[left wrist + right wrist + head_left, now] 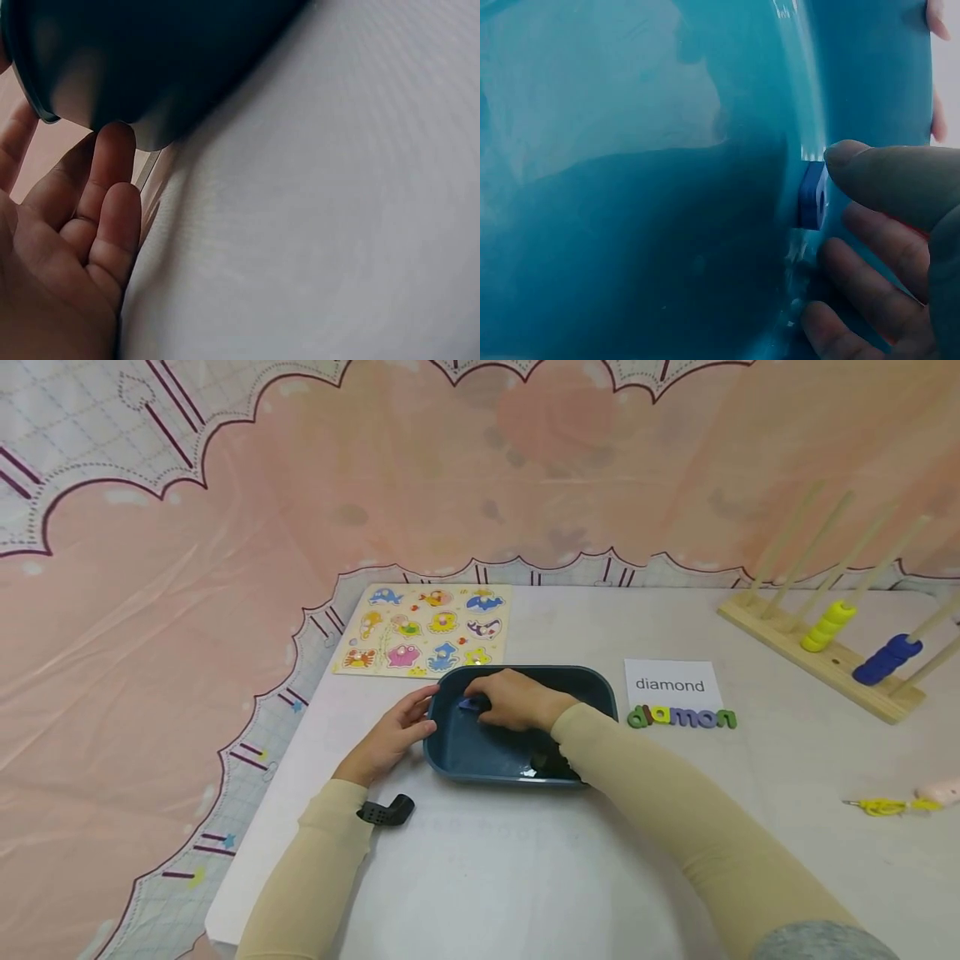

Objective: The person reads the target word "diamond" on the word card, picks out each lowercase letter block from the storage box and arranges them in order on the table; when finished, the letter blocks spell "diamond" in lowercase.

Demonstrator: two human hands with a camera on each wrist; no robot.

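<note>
A dark blue tray [517, 768] lies on the table. My left hand [392, 732] is at its left end, thumb at the rim and fingers, fairly straight, against the outer wall. In the left wrist view those fingers [112, 161] touch the tray's outside. Inside the tray, my right hand [519, 697] reaches toward the left end wall. A small blue-purple piece with a hole [812, 196] rests against that wall. My right thumb [847, 154] is right at the piece's upper corner, while the other fingertips are spread apart beside it.
Right of the tray sits a card reading "diamond" [672, 683], with colourful letters spelling "diamon" [682, 717] below. Behind the tray lies a sea-animal puzzle board [423, 631]. A wooden bead stand [825, 656] and a yellow cord [888, 807] are at the right.
</note>
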